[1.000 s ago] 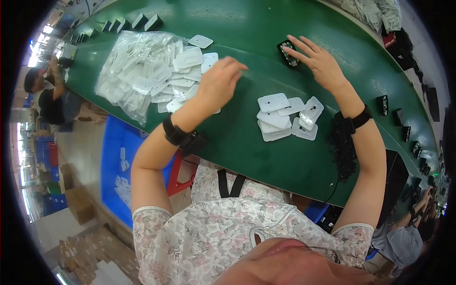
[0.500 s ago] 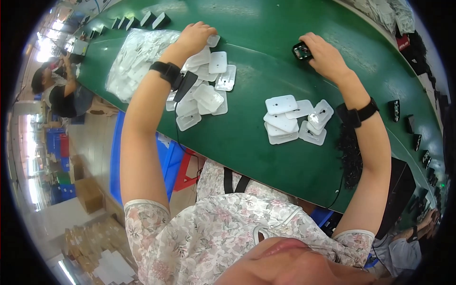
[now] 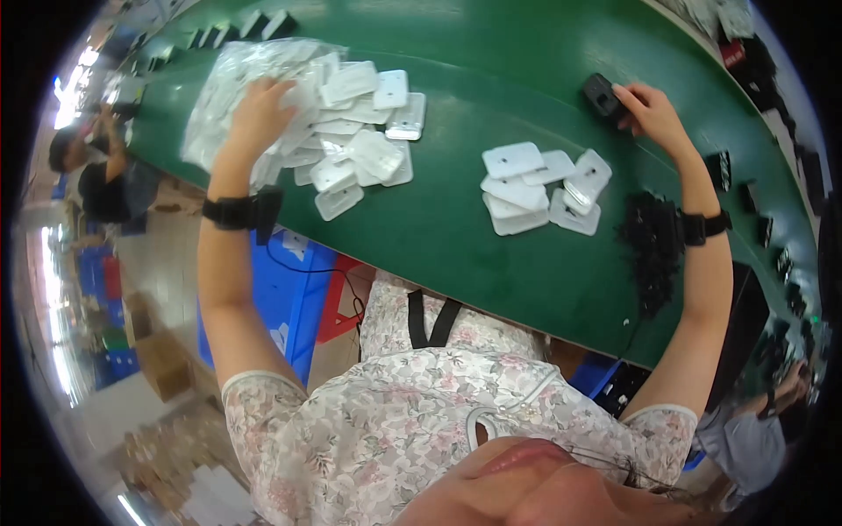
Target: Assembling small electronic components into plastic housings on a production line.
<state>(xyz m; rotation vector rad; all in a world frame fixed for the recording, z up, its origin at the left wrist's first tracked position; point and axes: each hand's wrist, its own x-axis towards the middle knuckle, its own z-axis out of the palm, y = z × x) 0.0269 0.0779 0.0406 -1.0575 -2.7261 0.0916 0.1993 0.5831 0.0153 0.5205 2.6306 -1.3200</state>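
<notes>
My left hand (image 3: pixel 260 116) lies on a clear plastic bag (image 3: pixel 213 105) of white pieces. Its fingers are bent but apart, and their tips partly blend into the film; I make out nothing held in them. Beside the bag, thin white rectangular plastic covers (image 3: pixel 375 154) with small holes are heaped loosely. Off to the right, my right hand (image 3: pixel 653 116) grips a small black boxy device (image 3: pixel 605 95) between thumb and fingers, just over the green table (image 3: pixel 491 79). A smaller group of white covers (image 3: pixel 514 161) sits between my arms.
Tangled small black parts (image 3: pixel 651 254) lie beside my right forearm. Black devices (image 3: pixel 721 171) line the right edge, and others (image 3: pixel 254 24) stand at the far left. A blue bin (image 3: pixel 285 289) is below the table's front edge. Other people sit left and lower right.
My left hand has moved left and nearer, from the loose covers onto the bag. My right hand has shifted right with the black device, now turned so its inner parts no longer show.
</notes>
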